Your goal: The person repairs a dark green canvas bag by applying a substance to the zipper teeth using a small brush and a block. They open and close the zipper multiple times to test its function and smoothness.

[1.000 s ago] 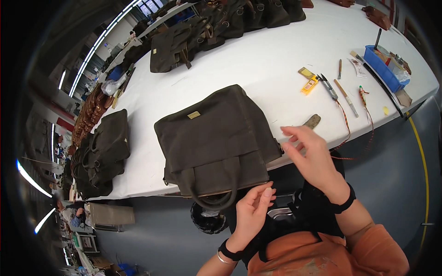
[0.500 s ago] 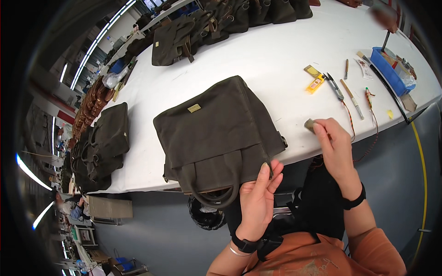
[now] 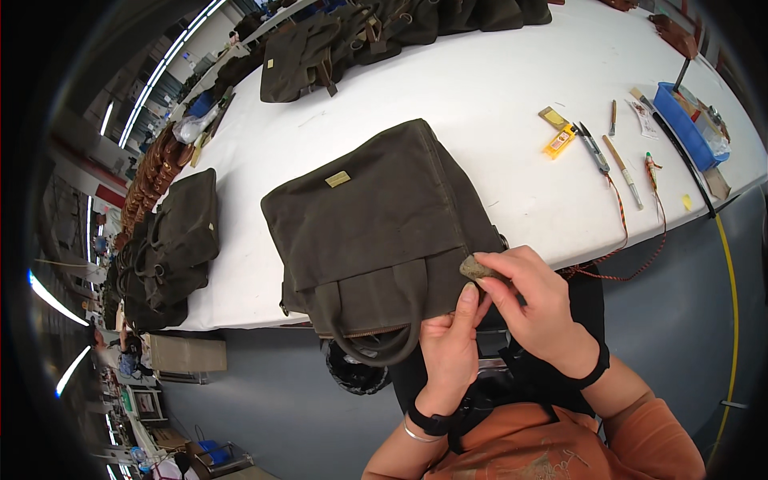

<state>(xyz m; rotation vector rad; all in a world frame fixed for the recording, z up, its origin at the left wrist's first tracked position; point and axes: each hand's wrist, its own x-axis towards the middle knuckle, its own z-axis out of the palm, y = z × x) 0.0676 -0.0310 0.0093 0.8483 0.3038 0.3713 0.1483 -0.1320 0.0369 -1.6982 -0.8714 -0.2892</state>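
A dark olive fabric bag (image 3: 360, 212) lies on the white table, its two handles and zipped opening toward me over the edge. Near its top there is a small gold-coloured plate (image 3: 338, 179). My left hand (image 3: 450, 344) grips the near right corner of the bag, thumb on top and fingers partly hidden beneath. Pinched between thumb and fingers of my right hand (image 3: 534, 300) is a small grey-green block (image 3: 477, 267). It sits at the bag's right side seam, just above my left thumb; whether it presses on the fabric I cannot tell.
To the right lie a yellow blade case (image 3: 559, 142), thread snips (image 3: 593, 148) with a cord, a wooden-handled tool (image 3: 622, 170) and a blue bin (image 3: 686, 126). More dark bags (image 3: 172, 248) are stacked at the left, and others (image 3: 384, 36) line the far side.
My right hand has moved left and slightly down, bringing the block from beside the bag to its side seam. My left hand stays at the corner.
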